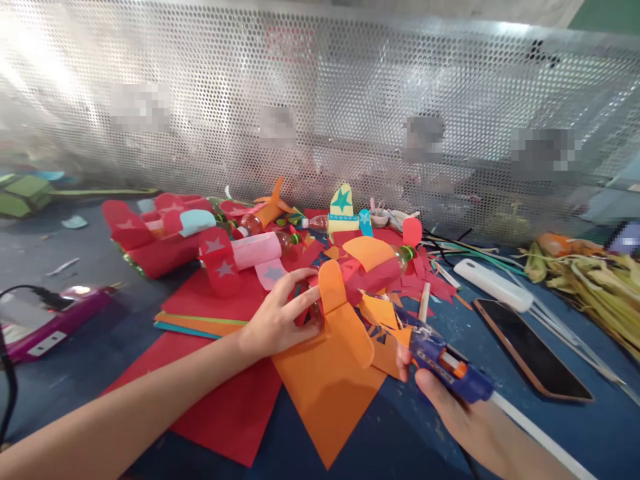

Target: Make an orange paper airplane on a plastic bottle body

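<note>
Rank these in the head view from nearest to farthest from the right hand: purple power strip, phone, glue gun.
1. Glue gun: held in the right hand.
2. Phone: to the hand's right.
3. Purple power strip: far across, at the left side.

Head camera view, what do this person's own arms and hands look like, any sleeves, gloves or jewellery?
Both are bare. The left hand has no glove, and no ring or bracelet shows; the left forearm runs to the picture's edge without a sleeve. The right hand, partly hidden, shows no glove either, and the visible part of the right forearm is sleeveless.
</note>
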`<state>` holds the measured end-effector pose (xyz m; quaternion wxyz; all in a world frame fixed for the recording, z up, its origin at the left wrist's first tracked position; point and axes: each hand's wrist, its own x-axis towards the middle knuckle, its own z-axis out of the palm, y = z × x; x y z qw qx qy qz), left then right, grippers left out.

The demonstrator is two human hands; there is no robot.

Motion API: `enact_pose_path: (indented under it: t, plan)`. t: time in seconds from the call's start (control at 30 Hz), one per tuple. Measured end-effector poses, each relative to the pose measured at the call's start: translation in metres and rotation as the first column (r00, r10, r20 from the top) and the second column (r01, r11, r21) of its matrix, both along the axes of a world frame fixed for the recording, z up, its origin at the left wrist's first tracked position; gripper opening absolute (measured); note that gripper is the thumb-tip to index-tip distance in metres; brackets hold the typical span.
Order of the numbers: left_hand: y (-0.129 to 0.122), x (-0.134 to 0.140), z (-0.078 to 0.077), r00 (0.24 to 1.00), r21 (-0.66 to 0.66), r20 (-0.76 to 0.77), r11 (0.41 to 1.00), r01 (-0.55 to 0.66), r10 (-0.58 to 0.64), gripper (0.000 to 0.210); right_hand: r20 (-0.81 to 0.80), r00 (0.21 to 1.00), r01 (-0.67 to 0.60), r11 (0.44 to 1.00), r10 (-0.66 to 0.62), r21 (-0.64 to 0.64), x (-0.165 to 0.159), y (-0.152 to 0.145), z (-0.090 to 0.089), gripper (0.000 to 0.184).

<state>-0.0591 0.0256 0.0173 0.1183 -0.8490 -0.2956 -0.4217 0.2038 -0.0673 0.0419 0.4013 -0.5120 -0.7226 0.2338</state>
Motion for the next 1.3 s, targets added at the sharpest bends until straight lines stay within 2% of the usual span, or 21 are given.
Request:
enact_pose_path:
  t: [0.17, 0.3, 0.53, 0.8, 1.1, 1.3]
  plan:
    - [-0.002, 0.000, 0.000, 1.000, 0.020, -0.028, 1.000, 0.003, -0.002, 0.043, 0.092, 0.996, -0.010, 0.997, 0.017, -0.072, 0.004, 0.004, -0.001, 0.034]
    - [-0.003, 0.000, 0.000, 0.999, 0.012, -0.050, 1.000, -0.001, 0.002, 0.041, 0.132, 0.991, -0.028, 0.998, 0.036, -0.061, 0.008, 0.008, -0.004, 0.036]
    - [-0.001, -0.001, -0.001, 0.998, 0.036, -0.067, 0.999, -0.006, 0.008, 0.042, 0.176, 0.984, 0.044, 0.999, -0.041, -0.009, 0.019, 0.012, -0.015, 0.038]
    - [-0.002, 0.000, 0.001, 0.996, 0.033, -0.085, 0.999, 0.005, -0.002, 0.045, 0.215, 0.976, -0.005, 0.998, 0.020, -0.066, 0.020, 0.009, -0.016, 0.035]
    - [-0.001, -0.001, -0.001, 0.997, 0.021, -0.072, 1.000, 0.001, 0.000, 0.050, 0.250, 0.965, 0.072, 0.997, -0.075, 0.023, 0.023, 0.017, -0.014, 0.037]
    - [-0.002, 0.000, -0.001, 0.997, 0.020, -0.071, 1.000, 0.011, -0.010, 0.049, 0.266, 0.961, 0.074, 0.997, -0.077, 0.024, 0.020, 0.011, -0.014, 0.035]
